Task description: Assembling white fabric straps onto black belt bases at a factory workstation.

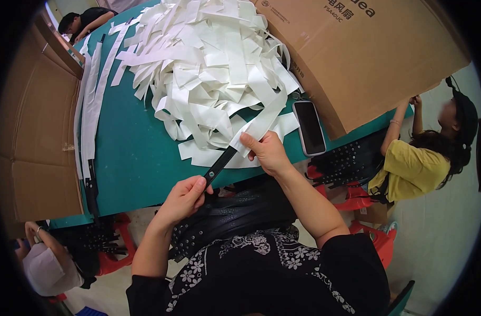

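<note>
My left hand pinches the end of a black belt strap with a metal eyelet, thumb on top. The strap runs up and right to my right hand. There it passes into or under the end of a long white strip, which my right thumb and fingers grip. I cannot tell whether the strip is a sleeve or a flat band. Beyond my hands rises a large tangled pile of white strips. Several black eyelet straps lie across my lap, partly behind my left wrist.
The green table carries a phone right of the pile. Cardboard boxes stand at both sides. White-covered straps lie at the left. People sit left, right and at the far end; red stools stand below.
</note>
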Demonstrator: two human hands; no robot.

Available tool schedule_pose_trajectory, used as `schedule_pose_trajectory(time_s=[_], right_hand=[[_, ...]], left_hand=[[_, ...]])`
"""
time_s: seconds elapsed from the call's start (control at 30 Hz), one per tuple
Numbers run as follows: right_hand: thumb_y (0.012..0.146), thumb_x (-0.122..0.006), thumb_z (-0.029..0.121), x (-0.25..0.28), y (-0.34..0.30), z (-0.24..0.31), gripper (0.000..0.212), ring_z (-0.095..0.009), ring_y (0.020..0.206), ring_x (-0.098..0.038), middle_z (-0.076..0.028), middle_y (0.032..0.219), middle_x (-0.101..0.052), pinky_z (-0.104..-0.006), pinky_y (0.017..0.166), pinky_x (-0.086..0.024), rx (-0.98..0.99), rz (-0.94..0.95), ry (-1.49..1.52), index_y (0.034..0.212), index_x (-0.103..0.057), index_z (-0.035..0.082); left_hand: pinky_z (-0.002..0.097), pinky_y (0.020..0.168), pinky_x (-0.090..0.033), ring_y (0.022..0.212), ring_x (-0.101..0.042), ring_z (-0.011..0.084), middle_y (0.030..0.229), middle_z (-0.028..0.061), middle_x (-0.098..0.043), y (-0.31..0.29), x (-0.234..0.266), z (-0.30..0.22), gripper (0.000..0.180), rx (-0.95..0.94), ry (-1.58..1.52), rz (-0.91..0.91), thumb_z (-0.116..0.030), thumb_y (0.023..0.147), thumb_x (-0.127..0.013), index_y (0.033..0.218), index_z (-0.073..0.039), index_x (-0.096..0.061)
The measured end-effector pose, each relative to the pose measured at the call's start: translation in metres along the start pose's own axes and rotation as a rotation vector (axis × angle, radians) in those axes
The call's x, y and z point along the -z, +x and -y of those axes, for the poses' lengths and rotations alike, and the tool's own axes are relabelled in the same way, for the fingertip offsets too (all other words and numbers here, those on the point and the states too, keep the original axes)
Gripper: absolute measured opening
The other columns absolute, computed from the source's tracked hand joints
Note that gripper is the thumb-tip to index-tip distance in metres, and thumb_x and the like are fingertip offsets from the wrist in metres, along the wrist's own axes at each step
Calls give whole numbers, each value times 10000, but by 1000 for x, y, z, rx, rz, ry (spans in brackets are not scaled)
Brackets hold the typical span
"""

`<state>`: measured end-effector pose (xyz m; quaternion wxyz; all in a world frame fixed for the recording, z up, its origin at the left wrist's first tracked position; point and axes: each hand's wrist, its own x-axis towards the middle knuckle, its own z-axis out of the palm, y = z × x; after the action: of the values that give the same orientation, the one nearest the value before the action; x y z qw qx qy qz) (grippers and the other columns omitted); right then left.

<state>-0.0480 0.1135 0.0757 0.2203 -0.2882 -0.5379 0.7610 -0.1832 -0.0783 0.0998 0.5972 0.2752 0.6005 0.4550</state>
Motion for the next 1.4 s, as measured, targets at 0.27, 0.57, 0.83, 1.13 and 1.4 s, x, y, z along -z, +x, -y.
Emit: schedule_pose_trajectory(time_s=[0.27, 0.57, 0.83, 1.13, 1.4], right_hand=[[762, -673, 204, -4, -1, 0, 207, -69, 567, -504, -20, 731, -595, -187, 448, -387, 8, 43, -99, 837, -605, 24], [742, -691, 186, -39, -14, -18, 259, -64, 596, -509, 0, 766, -576, -183, 450, -362, -58, 113, 47, 914, -545, 58], [755, -656, 140, -72, -26, -25, 195, -54, 580, -497, -9, 763, -574, -175, 435, -331, -205, 256, 142, 896, -560, 45], [733, -684, 193, -50, 1, -11, 232, -56, 541, -425, 19, 724, -539, -185, 445, -305, -160, 188, 83, 873, -553, 63], [730, -702, 179, -58, -15, -4, 251, -56, 590, -445, 10, 757, -534, -186, 447, -299, -231, 126, 73, 876, -542, 52]], left_hand=[[186, 335, -213, 345, -274, 30, 452, -55, -348, -1, 4, -3, 340, 10, 114, 0, -310, 934, -363, 759, -60, -514], [193, 338, -192, 351, -261, 23, 451, -69, -341, -10, 5, -2, 326, -36, 138, -37, -280, 924, -405, 717, -53, -516], [189, 364, -271, 402, -357, 38, 546, -32, -423, -3, 8, -1, 223, -144, 248, -134, -245, 896, -455, 820, -39, -496], [227, 702, -427, 762, -561, 103, 800, 81, -588, 0, 37, 27, 213, -188, 13, 112, -167, 868, -500, 957, 24, -530], [208, 464, -420, 474, -533, 94, 657, 61, -601, 2, 16, -18, 203, -79, -6, -89, -155, 859, -533, 787, 30, -578]])
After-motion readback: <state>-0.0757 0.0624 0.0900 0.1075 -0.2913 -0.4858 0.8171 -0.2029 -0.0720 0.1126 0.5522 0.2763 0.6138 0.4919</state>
